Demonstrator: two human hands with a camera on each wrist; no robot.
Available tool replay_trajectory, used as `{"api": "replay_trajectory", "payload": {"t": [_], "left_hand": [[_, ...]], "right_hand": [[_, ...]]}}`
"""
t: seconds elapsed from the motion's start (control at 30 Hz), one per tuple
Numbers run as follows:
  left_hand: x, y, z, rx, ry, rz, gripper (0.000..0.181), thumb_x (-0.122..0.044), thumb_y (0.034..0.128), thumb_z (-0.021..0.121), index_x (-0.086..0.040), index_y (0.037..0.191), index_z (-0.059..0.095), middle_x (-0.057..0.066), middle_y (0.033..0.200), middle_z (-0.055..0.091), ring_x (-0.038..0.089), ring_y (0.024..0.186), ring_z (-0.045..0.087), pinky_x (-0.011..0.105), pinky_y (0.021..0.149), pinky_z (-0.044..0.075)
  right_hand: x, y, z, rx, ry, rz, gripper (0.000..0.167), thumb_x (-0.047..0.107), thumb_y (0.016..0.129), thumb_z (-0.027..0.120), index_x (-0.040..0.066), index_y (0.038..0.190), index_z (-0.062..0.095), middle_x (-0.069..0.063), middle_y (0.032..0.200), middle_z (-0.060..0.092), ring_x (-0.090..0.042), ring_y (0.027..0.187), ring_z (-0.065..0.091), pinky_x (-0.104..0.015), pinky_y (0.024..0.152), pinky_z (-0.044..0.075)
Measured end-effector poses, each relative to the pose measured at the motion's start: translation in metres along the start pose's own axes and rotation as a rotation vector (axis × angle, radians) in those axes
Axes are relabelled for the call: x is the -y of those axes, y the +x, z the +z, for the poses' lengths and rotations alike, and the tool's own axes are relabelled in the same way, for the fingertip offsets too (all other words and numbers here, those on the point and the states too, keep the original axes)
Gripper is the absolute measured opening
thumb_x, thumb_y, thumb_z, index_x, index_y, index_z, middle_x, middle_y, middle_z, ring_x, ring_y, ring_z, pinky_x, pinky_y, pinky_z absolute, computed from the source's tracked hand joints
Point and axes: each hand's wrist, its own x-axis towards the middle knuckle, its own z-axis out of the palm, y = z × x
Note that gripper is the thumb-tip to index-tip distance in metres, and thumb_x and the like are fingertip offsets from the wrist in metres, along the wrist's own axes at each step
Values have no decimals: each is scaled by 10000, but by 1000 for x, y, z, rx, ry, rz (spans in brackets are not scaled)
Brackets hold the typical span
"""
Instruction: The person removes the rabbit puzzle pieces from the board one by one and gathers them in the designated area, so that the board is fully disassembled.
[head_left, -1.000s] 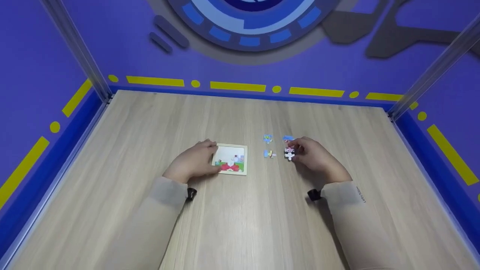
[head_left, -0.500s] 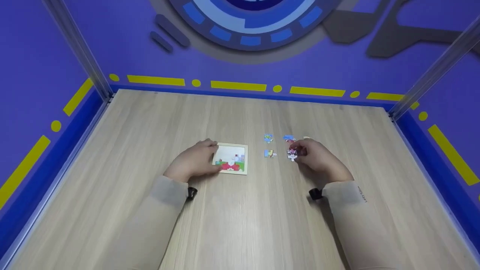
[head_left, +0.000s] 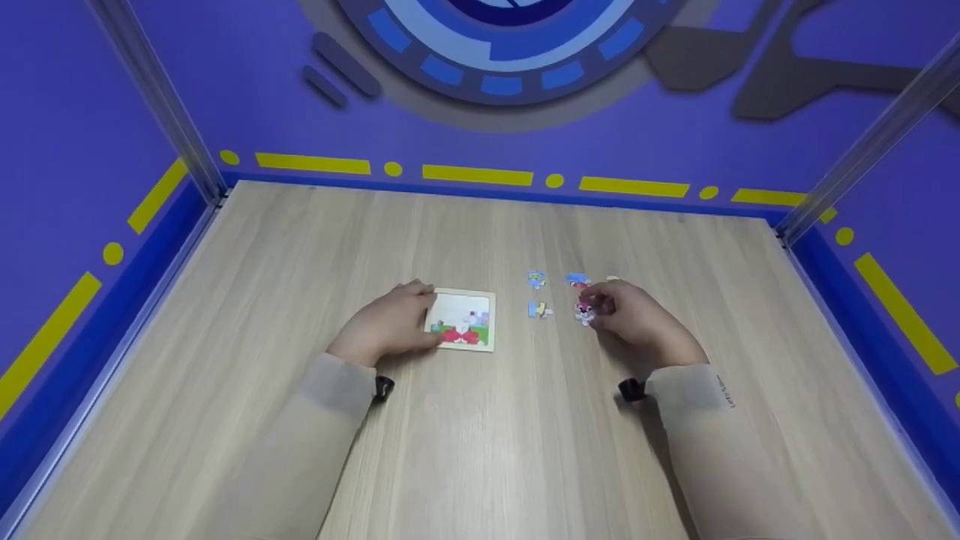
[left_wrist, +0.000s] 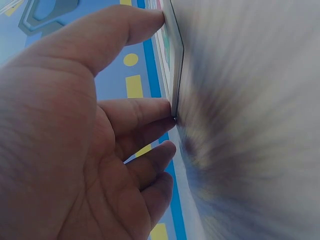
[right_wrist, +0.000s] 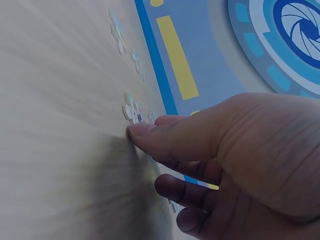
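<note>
My left hand (head_left: 386,319) holds the left side of a small square puzzle tray (head_left: 492,322). In the left wrist view, the thumb and index finger grip the edge of the tray (left_wrist: 176,75). Green and red pieces fill the tray's lower part, and its upper part shows white. To the right, my right hand (head_left: 634,319) pinches a jigsaw piece (head_left: 584,311) with a white and pink animal face, close to the tabletop. The right wrist view shows the thumb at the edge of this piece (right_wrist: 130,107); the other fingertips are partly hidden.
Loose puzzle pieces lie between the hands: a blue one (head_left: 535,278), a blue and yellow one (head_left: 539,310) and a blue and red one (head_left: 577,278). A pale piece (head_left: 613,278) peeks out behind my right hand. Blue walls (head_left: 480,142) enclose the wooden table (head_left: 480,450).
My right hand has shifted slightly right with the piece, whose face print shows more plainly now. A pale piece has come into sight behind that hand. My left hand and the tray stay put.
</note>
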Motion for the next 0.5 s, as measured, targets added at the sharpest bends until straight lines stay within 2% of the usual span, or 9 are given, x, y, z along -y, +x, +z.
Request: {"api": "replay_trajectory", "payload": {"t": [0.17,0.4,0.5], "left_hand": [[1,0,1,0,6,10,850,-394,1002,793,-4,1694,491,169,1818,420,415,1742,309,560,1440,286],[1,1,1,9,15,5,841,-404,1016,780,-6,1697,487,165,1818,420,404,1749,297,552,1441,289],[0,0,0,8,10,-6,849,-410,1020,784,-14,1705,478,159,1828,404,404,1749,297,555,1442,286]], "right_hand": [[2,-2,-1,-12,17,22,480,38,1060,732,98,1533,677,-154,1413,686,-327,1229,596,-513,1122,531],[11,0,-2,-79,-8,-19,425,78,1082,708,92,1507,704,-169,1432,674,-324,1167,601,-461,1019,530],[18,1,-1,-116,2,-45,393,79,1088,695,90,1480,721,-160,1418,680,-314,1139,609,-418,925,549]]}}
